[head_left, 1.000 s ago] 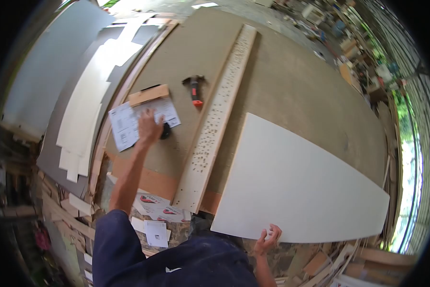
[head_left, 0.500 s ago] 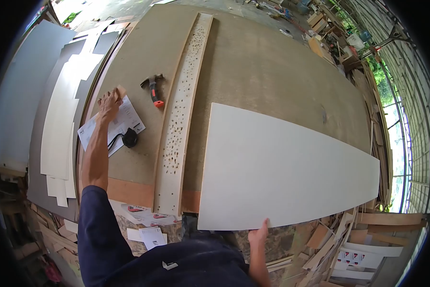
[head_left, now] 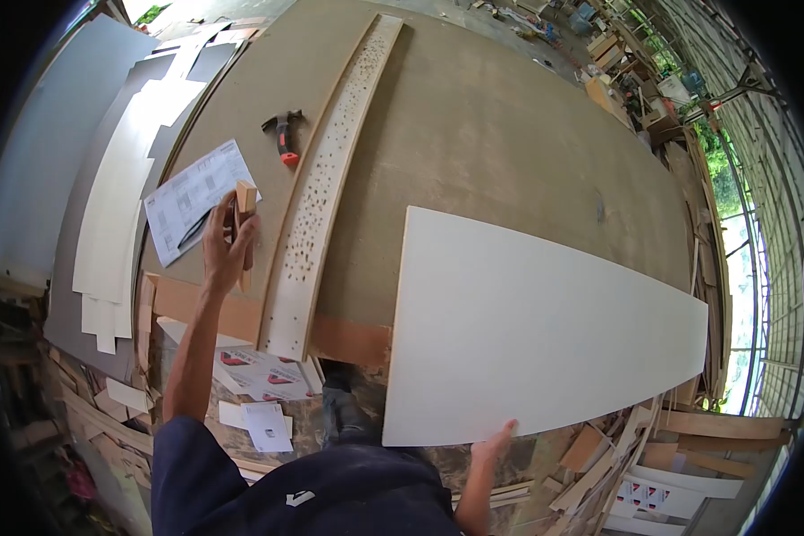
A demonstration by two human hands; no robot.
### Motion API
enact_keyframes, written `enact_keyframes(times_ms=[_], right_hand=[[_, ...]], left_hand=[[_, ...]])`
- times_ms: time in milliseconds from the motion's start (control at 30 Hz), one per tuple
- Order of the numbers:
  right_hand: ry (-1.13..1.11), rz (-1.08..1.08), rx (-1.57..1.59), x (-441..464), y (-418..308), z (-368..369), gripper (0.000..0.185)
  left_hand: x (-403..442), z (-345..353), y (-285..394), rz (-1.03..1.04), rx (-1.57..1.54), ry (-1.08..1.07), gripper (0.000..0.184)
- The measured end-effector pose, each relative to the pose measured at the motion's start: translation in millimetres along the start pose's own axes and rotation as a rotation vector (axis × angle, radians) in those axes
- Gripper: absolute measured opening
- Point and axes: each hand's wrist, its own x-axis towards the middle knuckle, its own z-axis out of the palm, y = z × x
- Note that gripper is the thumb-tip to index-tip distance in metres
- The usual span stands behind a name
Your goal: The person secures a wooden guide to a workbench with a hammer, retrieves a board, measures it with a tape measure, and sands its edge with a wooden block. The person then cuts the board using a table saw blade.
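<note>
My left hand (head_left: 227,243) is closed around a small wooden block (head_left: 246,196), held above the bench beside the printed sheet of paper (head_left: 174,198). A dark pen (head_left: 193,230) lies on that sheet. Just past it rests a claw hammer (head_left: 284,138) with a black and red handle. My right hand (head_left: 495,441) grips the near edge of a large white panel (head_left: 545,330), thumb on top and fingers hidden underneath. The panel lies over the right part of the bench and juts past its near edge. The black tape measure cannot be made out; my left hand may cover it.
A long white strip (head_left: 337,161) with wooden side edges and many holes runs across the brown bench top (head_left: 491,116). Stacked white and grey sheets (head_left: 116,196) stand on the left. Offcuts (head_left: 598,447) litter the lower right, and printed cardboard (head_left: 268,375) lies below the bench edge.
My left hand has come nearer and to the right, lifting the wooden block off the paper area. The view has shifted slightly. My right hand still holds the white panel's edge.
</note>
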Motion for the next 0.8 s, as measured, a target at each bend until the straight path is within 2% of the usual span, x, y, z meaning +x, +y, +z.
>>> enact_keyframes(times_ms=[133, 233, 400, 500, 533, 667, 733, 800], right_hand=[[0.014, -0.002, -0.003, 18.7, -54.5, -51.3, 0.068], [0.053, -0.02, -0.116, 49.7, -89.0, -108.8, 0.068], [0.021, -0.076, -0.196, 128.7, -143.7, -234.2, 0.067], [-0.017, -0.053, -0.225, 132.7, -194.4, -262.3, 0.065], [-0.023, -0.058, -0.232, 143.0, -209.8, -278.6, 0.065], [0.02, 0.006, -0.322, 179.7, -246.3, -340.7, 0.063], [0.003, 0.024, -0.282, 191.0, -254.1, -362.0, 0.063], [-0.032, 0.037, -0.225, 202.1, -260.1, -377.8, 0.064]], left_hand=[[-79.1, 22.9, 28.8, -0.089, -0.099, -0.013, 0.055], [-149.0, 51.2, 46.5, -0.153, -0.234, 0.007, 0.055], [-286.5, 116.7, 101.0, -0.329, -0.504, -0.05, 0.047], [-360.6, 160.0, 139.0, -0.502, -0.643, -0.111, 0.048], [-381.9, 170.0, 152.3, -0.53, -0.666, -0.167, 0.05], [-451.9, 232.1, 164.5, -0.563, -0.576, -0.173, 0.05], [-479.5, 264.4, 173.9, -0.734, -0.651, -0.222, 0.043], [-494.3, 292.7, 188.6, -0.915, -0.764, -0.487, 0.038]])
